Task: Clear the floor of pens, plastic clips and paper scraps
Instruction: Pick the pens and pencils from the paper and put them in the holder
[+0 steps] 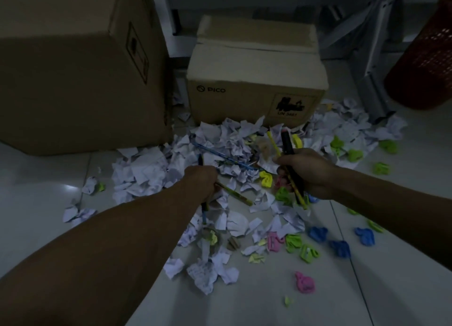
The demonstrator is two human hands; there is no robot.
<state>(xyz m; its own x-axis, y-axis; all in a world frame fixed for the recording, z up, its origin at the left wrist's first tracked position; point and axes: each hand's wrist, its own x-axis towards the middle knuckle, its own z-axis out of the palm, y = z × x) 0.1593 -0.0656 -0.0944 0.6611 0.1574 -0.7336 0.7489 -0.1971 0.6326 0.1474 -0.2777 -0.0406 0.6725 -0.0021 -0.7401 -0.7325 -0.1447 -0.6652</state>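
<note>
Scraps [149, 171] of crumpled white paper, creased and torn, lie heaped on the smooth pale tile floor [269, 306], densest against the front of the small box [254, 88] and thinning toward the near edge. Light is dim.

Left hand [199, 182] is closed in a fist low over the heap, gripping thin pens: a greenish patterned one [234, 193] sticks out to the right, a dark one [204, 212] points down below the fist.

Right hand [307, 172] is curled around two more, held above the scraps: a slim yellow pen [272, 139] and a thick black marker [286, 142] with a reddish tip, both slanting up and away.

A blue pen [215, 154] lies loose on the paper between the hands.

Plastic clips, small and lobed, are scattered on the right half of the floor: green [354, 154] near the far right, yellow [266, 179] just beside the right hand, blue [318, 234], pink [304, 283] alone toward the near edge.

Both cartons are matte brown cardboard; the big box [73, 69] stands at far left, the small one has a taped top. A red mesh basket [425, 64] leans at far right beside a grey metal frame [378, 64].
</note>
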